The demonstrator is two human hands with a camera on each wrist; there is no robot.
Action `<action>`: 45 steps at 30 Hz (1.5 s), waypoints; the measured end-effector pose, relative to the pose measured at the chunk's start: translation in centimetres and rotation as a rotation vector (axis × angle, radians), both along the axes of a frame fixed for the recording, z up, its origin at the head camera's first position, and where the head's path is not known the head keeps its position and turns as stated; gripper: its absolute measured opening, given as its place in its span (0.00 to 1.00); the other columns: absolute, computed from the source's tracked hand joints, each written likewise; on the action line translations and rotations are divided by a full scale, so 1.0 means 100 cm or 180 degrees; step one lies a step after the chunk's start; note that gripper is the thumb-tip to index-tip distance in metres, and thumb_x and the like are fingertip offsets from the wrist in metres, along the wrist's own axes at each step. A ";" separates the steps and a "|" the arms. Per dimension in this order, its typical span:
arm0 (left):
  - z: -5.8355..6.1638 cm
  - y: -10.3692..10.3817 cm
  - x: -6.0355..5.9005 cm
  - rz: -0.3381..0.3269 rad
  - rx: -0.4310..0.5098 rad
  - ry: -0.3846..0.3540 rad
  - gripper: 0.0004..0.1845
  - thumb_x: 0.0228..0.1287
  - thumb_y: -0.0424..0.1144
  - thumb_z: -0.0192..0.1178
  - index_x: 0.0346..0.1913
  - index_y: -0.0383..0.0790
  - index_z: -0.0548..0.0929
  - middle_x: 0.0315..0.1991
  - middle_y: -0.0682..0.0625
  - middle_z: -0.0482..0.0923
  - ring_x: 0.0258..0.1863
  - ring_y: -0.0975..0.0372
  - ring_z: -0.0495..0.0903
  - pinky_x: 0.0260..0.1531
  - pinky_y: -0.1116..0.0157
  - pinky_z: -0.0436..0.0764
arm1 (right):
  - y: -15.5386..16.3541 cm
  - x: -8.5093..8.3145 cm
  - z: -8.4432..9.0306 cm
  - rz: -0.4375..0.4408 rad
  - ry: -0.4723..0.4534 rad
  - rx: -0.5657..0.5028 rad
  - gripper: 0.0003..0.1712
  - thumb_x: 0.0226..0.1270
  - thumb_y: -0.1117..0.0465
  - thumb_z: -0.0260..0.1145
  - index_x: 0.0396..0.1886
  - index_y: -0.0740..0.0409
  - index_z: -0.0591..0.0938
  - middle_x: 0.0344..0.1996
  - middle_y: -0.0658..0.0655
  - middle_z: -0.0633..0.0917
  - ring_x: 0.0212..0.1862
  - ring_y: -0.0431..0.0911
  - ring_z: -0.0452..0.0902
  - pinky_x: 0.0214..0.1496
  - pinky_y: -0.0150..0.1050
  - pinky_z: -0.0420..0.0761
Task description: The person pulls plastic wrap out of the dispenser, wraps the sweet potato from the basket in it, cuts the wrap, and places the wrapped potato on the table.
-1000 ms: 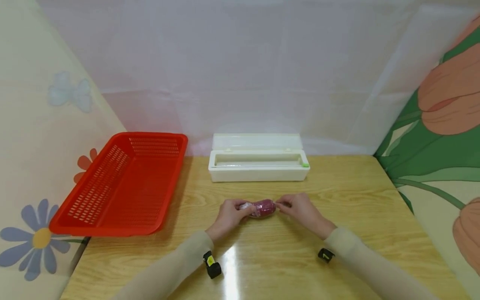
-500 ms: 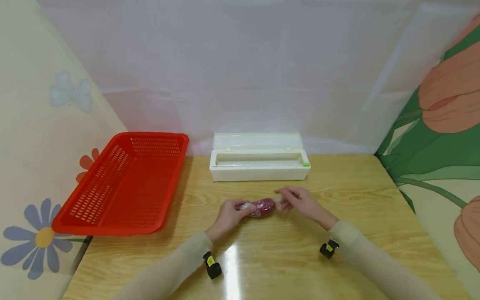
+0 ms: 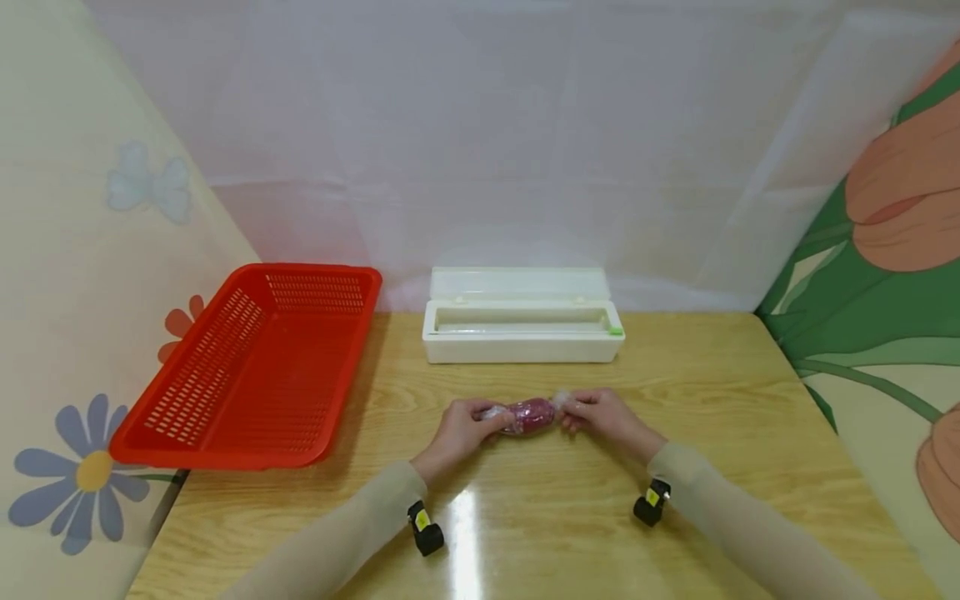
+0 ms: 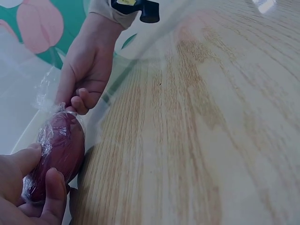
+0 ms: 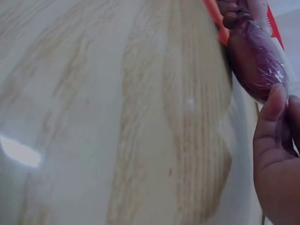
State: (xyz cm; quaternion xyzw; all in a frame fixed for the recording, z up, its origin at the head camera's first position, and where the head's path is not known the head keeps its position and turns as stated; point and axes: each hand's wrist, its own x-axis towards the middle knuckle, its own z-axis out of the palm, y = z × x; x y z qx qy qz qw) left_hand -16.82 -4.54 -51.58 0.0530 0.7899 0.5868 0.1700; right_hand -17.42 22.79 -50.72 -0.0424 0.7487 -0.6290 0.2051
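A purple-red, oblong sweet potato (image 3: 534,414) lies in tight, shiny cling film, low over the table in front of me. My left hand (image 3: 459,429) grips its left end between thumb and fingers. In the left wrist view the wrapped sweet potato (image 4: 65,150) shows wrinkled film along its side. Beyond the other end, my right hand (image 3: 611,417) pinches the gathered tail of cling film (image 3: 562,401). From the right wrist, the thumb and fingers (image 5: 272,110) appear right at the tip of the sweet potato (image 5: 251,56).
Behind the hands stands a white cling film dispenser (image 3: 523,349), its lid (image 3: 521,284) raised and a green piece at its right end. A red plastic basket (image 3: 281,375) with slotted walls sits at the left. A white sheet (image 3: 487,150) hangs behind the wooden table (image 3: 540,525).
My right hand lifted off the film end with its fingers loosened, showing the clear tail, then came back down and pinches it again. The left hand has kept its hold.
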 end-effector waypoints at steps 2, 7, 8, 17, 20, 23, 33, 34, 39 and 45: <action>0.000 0.001 -0.001 -0.0011 0.0007 -0.0034 0.21 0.66 0.47 0.72 0.52 0.34 0.89 0.34 0.48 0.89 0.28 0.63 0.83 0.32 0.66 0.85 | 0.000 -0.001 -0.001 -0.0007 -0.0004 -0.0014 0.19 0.78 0.68 0.60 0.58 0.82 0.78 0.33 0.56 0.89 0.33 0.39 0.82 0.40 0.32 0.85; 0.001 0.001 -0.002 -0.0042 0.0022 -0.0002 0.21 0.67 0.46 0.72 0.53 0.31 0.88 0.36 0.46 0.88 0.28 0.62 0.83 0.31 0.67 0.84 | 0.001 -0.005 -0.004 0.0213 0.0070 -0.0110 0.21 0.78 0.68 0.61 0.62 0.81 0.75 0.31 0.53 0.85 0.32 0.39 0.79 0.38 0.32 0.84; 0.001 0.001 -0.002 -0.0048 0.0016 0.0014 0.21 0.67 0.46 0.72 0.53 0.31 0.88 0.36 0.46 0.88 0.28 0.62 0.83 0.30 0.67 0.84 | 0.001 -0.006 -0.004 0.0272 0.0101 -0.0104 0.21 0.78 0.68 0.60 0.61 0.81 0.74 0.31 0.53 0.84 0.31 0.40 0.79 0.37 0.32 0.83; 0.001 0.002 -0.003 -0.0077 -0.0033 0.0029 0.20 0.67 0.47 0.72 0.53 0.34 0.89 0.36 0.48 0.88 0.26 0.63 0.82 0.28 0.68 0.83 | 0.001 -0.014 0.002 0.0556 0.0320 0.0357 0.10 0.76 0.63 0.66 0.47 0.67 0.77 0.28 0.52 0.80 0.29 0.41 0.74 0.31 0.31 0.76; 0.004 0.003 -0.004 -0.0094 -0.0024 0.0078 0.20 0.67 0.46 0.72 0.53 0.34 0.89 0.33 0.49 0.88 0.25 0.64 0.81 0.26 0.69 0.81 | 0.000 -0.014 0.007 0.0628 0.0399 0.0526 0.11 0.75 0.60 0.68 0.43 0.64 0.78 0.28 0.53 0.79 0.29 0.42 0.72 0.30 0.31 0.75; 0.005 0.004 -0.004 -0.0115 -0.0031 0.0144 0.21 0.67 0.47 0.72 0.52 0.33 0.89 0.32 0.50 0.86 0.26 0.65 0.81 0.27 0.69 0.81 | -0.002 -0.014 0.011 0.0680 0.0533 0.0716 0.10 0.74 0.60 0.69 0.41 0.63 0.78 0.29 0.53 0.79 0.30 0.43 0.72 0.32 0.32 0.74; 0.008 0.005 -0.003 -0.0164 -0.0238 0.0405 0.20 0.67 0.46 0.72 0.53 0.33 0.89 0.37 0.47 0.88 0.30 0.64 0.81 0.29 0.69 0.82 | -0.011 -0.014 0.012 0.0666 0.0868 0.1188 0.15 0.69 0.55 0.74 0.34 0.57 0.77 0.28 0.51 0.78 0.31 0.43 0.71 0.33 0.33 0.73; 0.009 0.005 -0.003 -0.0168 -0.0257 0.0445 0.20 0.67 0.46 0.72 0.53 0.33 0.89 0.38 0.47 0.88 0.31 0.64 0.81 0.30 0.69 0.82 | -0.012 -0.014 0.012 0.0668 0.0885 0.1248 0.16 0.68 0.53 0.75 0.34 0.56 0.77 0.28 0.51 0.78 0.31 0.43 0.71 0.33 0.33 0.73; 0.008 0.005 -0.004 -0.0201 -0.0209 0.0411 0.21 0.67 0.47 0.72 0.54 0.34 0.89 0.38 0.47 0.88 0.30 0.64 0.81 0.31 0.68 0.83 | -0.014 -0.011 0.011 0.0680 0.1152 0.1463 0.18 0.67 0.49 0.75 0.33 0.53 0.75 0.26 0.49 0.77 0.30 0.42 0.71 0.31 0.34 0.74; 0.006 0.003 -0.005 -0.0198 -0.0118 0.0247 0.22 0.66 0.46 0.73 0.56 0.33 0.88 0.39 0.46 0.88 0.28 0.63 0.82 0.29 0.68 0.84 | -0.018 -0.009 0.013 0.0936 0.1771 0.1647 0.21 0.67 0.47 0.75 0.28 0.48 0.72 0.22 0.44 0.72 0.26 0.37 0.66 0.27 0.31 0.69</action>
